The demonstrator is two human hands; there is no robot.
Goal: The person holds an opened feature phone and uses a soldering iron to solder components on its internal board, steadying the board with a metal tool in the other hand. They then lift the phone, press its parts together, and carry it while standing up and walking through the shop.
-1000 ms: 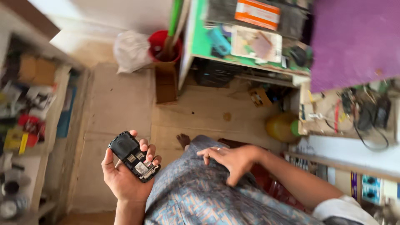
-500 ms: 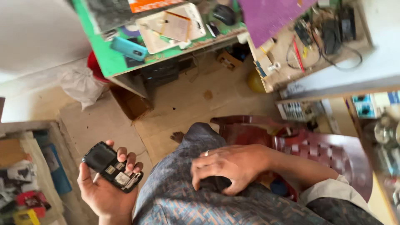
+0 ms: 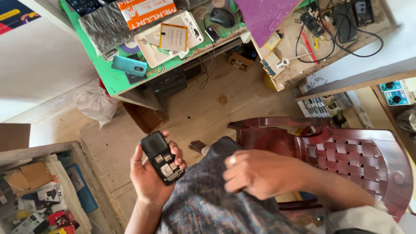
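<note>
Gripping a small black phone [image 3: 162,157] with its back cover off, the left hand [image 3: 151,177] is wrapping its fingers round the right edge while the thumb is pressing along the left edge. That grip is closed on the phone, palm up, with the forearm rising from the bottom of the view. The phone is tilting slightly, its exposed inner parts facing up, hovering above the wooden floor [image 3: 242,99] just left of the person's knee.

Resting loosely curled on the patterned lap [image 3: 208,203], the right hand [image 3: 255,173] is holding nothing, and it is looking a little blurred. A ring is showing on one finger.

Behind the right arm, a dark red chair [image 3: 346,156] is standing. Open floor is lying ahead of the phone, bounded by a green bench [image 3: 113,80] beyond and a box [image 3: 39,190] of clutter at the left.
</note>
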